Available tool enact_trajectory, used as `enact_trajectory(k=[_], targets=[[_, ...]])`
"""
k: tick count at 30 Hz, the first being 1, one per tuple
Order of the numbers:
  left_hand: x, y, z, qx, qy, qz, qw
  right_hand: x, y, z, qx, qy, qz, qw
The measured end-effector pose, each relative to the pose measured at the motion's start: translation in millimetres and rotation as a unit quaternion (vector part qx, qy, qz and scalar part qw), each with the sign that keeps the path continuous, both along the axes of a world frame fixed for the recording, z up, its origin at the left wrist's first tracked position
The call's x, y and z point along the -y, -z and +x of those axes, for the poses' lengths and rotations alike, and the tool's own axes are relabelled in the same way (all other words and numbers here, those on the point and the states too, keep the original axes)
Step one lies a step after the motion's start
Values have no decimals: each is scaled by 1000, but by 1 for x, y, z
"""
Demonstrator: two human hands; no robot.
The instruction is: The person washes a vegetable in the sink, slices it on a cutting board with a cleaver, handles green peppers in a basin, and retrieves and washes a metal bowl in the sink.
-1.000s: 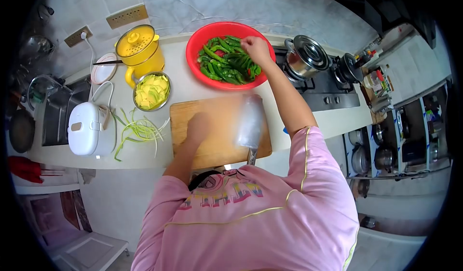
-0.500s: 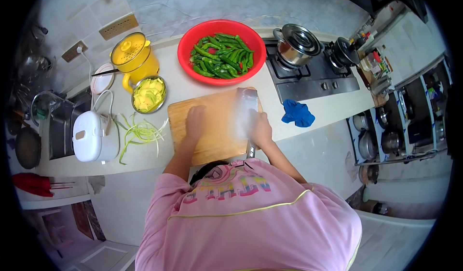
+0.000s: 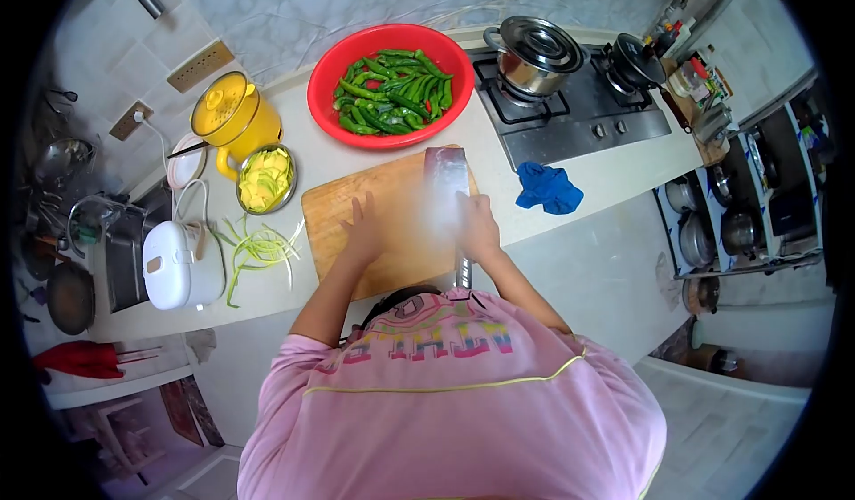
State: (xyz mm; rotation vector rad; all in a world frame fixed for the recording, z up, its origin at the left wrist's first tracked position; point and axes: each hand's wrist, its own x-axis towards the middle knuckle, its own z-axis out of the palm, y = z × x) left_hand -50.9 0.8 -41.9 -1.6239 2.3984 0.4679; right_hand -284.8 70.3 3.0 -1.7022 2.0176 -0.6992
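Note:
A wooden cutting board (image 3: 343, 188) lies in front of me on the counter. My left hand (image 3: 361, 230) is over its left part, fingers spread and holding nothing visible. Toward the board's right side is a cleaver (image 3: 448, 175), its broad blade pointing away from me and its handle toward my body. My right hand (image 3: 479, 226) is closed at the right side of the blade, above the handle, with fingertips on the metal. A blur covers the lower blade and the middle of the board, so details there are hidden.
Behind the board stands a red basin (image 3: 322, 108) of green peppers. To the left are a bowl of yellow-green slices (image 3: 265, 181), peel strips (image 3: 263, 246), a yellow pot (image 3: 236, 126) and a white appliance (image 3: 174, 264). A blue cloth (image 3: 548, 188) lies near the stove (image 3: 579, 139).
The fingers of my left hand have spread apart over the board. My right hand stays beside the cleaver. The whole view has shifted slightly.

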Motion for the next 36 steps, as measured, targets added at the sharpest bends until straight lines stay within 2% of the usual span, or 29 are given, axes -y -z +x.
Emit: enact_trajectory(k=[5, 9, 11, 14, 16, 18, 19, 21, 23, 26, 27, 30, 31, 34, 36], targets=[[17, -4, -5, 9, 24, 6, 1000, 8, 5, -7, 6, -16, -5, 1000], [20, -7, -3, -6, 24, 6, 1000, 0, 43, -61, 63, 8, -150, 987], [16, -16, -3, -21, 20, 1, 1000, -28, 42, -111, 101, 91, -251, 958], [0, -21, -3, -55, -20, -37, 998, -72, 64, -182, 130, 277, -326, 894], [-20, -27, -9, -95, -55, -54, 992, -97, 102, -223, 62, 390, -185, 900], [-40, -48, -13, -144, -84, -61, 984, -101, 129, -232, -46, 368, -144, 917], [-48, -54, -14, -151, -86, -73, 982, -96, 139, -225, -117, 291, -175, 933], [-67, -63, -11, -158, -87, -95, 979, -90, 151, -222, -156, 166, -128, 965], [-83, -53, -1, -177, -83, -124, 973, -69, 153, -225, -91, 68, 25, 993], [-124, -53, 10, -193, -97, -146, 965, -60, 133, -213, -102, 86, 165, 977], [-138, -59, 12, -197, -106, -153, 963, -57, 135, -213, -137, 67, 178, 972], [-185, -67, 19, -220, -143, -146, 954, -62, 137, -217, -142, 63, 156, 975], [-198, -65, 21, -233, -164, -132, 949, -61, 125, -215, -158, 56, 210, 963], [-234, -54, 17, -246, -189, -149, 939, -60, 133, -220, -208, 35, 223, 952], [-250, -37, 12, -246, -196, -149, 937, -71, 137, -221, -204, 32, 187, 960]])
